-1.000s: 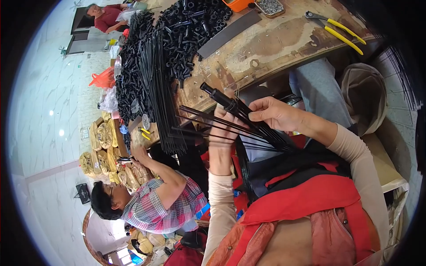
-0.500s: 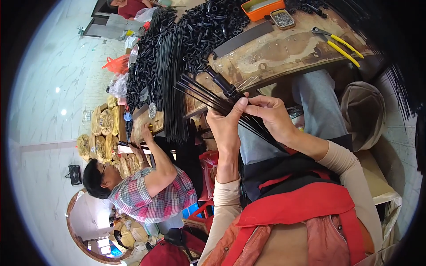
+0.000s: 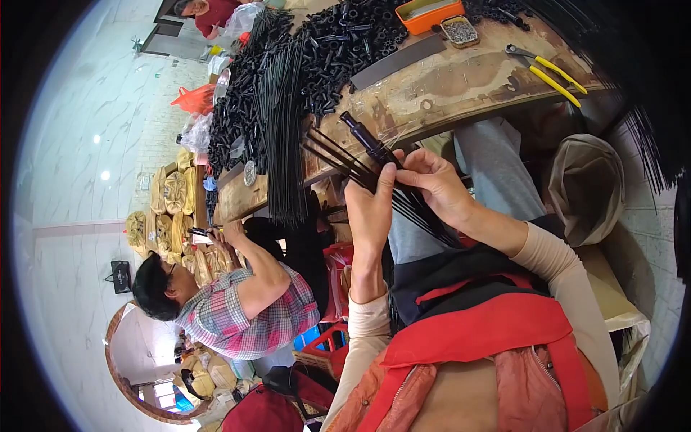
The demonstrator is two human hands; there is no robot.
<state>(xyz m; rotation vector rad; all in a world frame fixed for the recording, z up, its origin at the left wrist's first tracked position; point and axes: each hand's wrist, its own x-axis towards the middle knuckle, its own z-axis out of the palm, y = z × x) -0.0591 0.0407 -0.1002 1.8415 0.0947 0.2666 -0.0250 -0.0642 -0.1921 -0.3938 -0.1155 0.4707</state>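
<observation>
At the lower left of the frame a co-worker in a plaid shirt (image 3: 248,309) sits bent over, hands raised to the edge of the wooden workbench (image 3: 461,79). Above that person, in the upper left, a heap of black plastic tubes (image 3: 338,43) spreads over the bench, and a sheaf of long thin black rods (image 3: 284,129) lies across it and hangs down over its front edge. In the middle of the frame the left hand (image 3: 371,209) is upright, its fingers closed around a fan of thin black rods (image 3: 338,160) that splay out to the upper left from a black tubular handle (image 3: 367,144); the thumb tip presses against the bundle. Touching it on the right, the right hand (image 3: 435,189) pinches the same bundle between thumb and curled fingers, and the rods run on down to the lower right beneath that wrist. The bundle is held in the air just in front of the bench edge, above the person's lap. Further right along the top, an orange tray (image 3: 430,14) and a small tin of metal bits (image 3: 461,30) sit on the bench, and yellow-handled pliers (image 3: 551,70) lie near its right end. A beige sack (image 3: 586,187) stands at the right.
</observation>
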